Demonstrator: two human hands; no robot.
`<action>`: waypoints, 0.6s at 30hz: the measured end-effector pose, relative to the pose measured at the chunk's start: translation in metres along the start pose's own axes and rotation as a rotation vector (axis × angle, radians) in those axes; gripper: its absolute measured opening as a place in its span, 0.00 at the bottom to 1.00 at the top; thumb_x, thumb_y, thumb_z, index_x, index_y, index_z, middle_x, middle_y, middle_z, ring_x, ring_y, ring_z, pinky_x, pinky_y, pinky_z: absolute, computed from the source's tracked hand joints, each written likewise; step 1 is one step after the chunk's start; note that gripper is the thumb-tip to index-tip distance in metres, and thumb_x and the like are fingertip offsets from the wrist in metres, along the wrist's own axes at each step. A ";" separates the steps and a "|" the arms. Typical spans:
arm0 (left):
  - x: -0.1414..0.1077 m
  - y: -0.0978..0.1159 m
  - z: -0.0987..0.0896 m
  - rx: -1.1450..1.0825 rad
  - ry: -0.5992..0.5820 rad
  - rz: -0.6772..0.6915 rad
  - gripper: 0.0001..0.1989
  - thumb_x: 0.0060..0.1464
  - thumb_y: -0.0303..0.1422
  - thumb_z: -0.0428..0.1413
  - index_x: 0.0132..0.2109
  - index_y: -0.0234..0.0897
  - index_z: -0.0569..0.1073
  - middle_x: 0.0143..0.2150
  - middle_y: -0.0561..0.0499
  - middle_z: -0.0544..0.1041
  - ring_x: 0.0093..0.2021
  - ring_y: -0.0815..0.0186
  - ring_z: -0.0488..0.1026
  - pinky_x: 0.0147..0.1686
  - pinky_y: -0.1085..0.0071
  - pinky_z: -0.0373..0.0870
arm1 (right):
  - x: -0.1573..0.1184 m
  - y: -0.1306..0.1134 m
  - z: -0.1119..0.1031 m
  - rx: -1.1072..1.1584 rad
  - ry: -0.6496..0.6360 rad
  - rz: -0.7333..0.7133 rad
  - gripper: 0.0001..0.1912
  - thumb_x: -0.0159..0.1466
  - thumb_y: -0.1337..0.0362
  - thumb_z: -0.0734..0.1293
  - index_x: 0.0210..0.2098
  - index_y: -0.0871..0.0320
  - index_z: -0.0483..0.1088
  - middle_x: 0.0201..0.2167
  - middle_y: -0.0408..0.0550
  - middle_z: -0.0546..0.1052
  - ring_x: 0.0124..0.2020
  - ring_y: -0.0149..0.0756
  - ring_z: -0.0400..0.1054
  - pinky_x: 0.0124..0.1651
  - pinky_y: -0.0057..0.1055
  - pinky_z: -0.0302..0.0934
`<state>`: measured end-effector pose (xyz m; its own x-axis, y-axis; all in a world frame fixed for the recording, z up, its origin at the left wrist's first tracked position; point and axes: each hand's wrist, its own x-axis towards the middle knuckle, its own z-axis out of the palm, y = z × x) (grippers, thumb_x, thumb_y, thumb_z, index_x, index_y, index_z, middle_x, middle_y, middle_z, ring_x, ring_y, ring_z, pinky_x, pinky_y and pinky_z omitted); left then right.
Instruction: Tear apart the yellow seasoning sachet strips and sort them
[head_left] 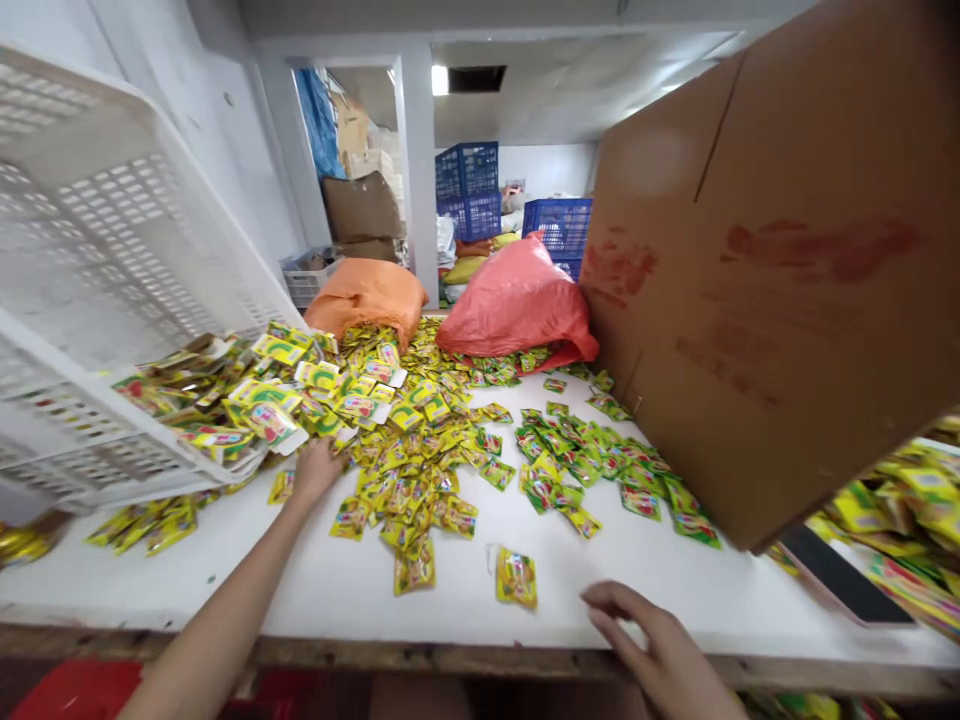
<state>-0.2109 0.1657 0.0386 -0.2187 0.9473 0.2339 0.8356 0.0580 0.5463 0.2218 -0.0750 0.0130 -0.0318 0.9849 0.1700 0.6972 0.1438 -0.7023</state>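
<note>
My left hand reaches to the near edge of a heap of small yellow-green cartons spilling from a tipped white plastic crate. Its fingertips are at the cartons and partly hidden, so a grip cannot be made out. Beside it spreads a pile of small yellow sachets. My right hand hovers over the front edge of the table, thumb and forefinger apart, with nothing visible between them. A single yellow sachet lies to its left. Green sachets are scattered farther back.
An orange sack and a red sack lie at the back, sachets at their mouths. A large cardboard box leans over the right side. A phone rests beside more yellow packs. Blue crates stand beyond.
</note>
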 end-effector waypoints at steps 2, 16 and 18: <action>-0.013 0.004 -0.001 -0.091 0.042 -0.014 0.16 0.50 0.34 0.53 0.46 0.30 0.66 0.44 0.43 0.73 0.46 0.53 0.68 0.44 0.60 0.64 | 0.022 -0.013 0.021 0.017 -0.010 -0.037 0.10 0.59 0.59 0.60 0.35 0.52 0.70 0.33 0.48 0.75 0.36 0.40 0.69 0.40 0.33 0.64; -0.197 0.107 0.047 -1.192 -0.334 -0.293 0.20 0.43 0.48 0.55 0.36 0.35 0.72 0.22 0.54 0.70 0.23 0.69 0.68 0.26 0.73 0.67 | 0.191 -0.031 0.081 -0.292 0.042 0.130 0.15 0.56 0.69 0.63 0.43 0.63 0.65 0.44 0.59 0.71 0.50 0.46 0.59 0.51 0.37 0.50; -0.204 0.109 0.053 -1.172 -0.341 -0.301 0.21 0.42 0.48 0.55 0.37 0.35 0.72 0.22 0.55 0.69 0.23 0.69 0.67 0.26 0.73 0.67 | 0.198 -0.028 0.084 -0.289 0.026 0.159 0.19 0.53 0.70 0.65 0.45 0.65 0.64 0.44 0.61 0.70 0.50 0.48 0.59 0.51 0.38 0.49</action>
<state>-0.0486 -0.0050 0.0077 -0.0353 0.9884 -0.1478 -0.2117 0.1371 0.9677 0.1353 0.1245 0.0082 0.1092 0.9896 0.0939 0.8664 -0.0484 -0.4971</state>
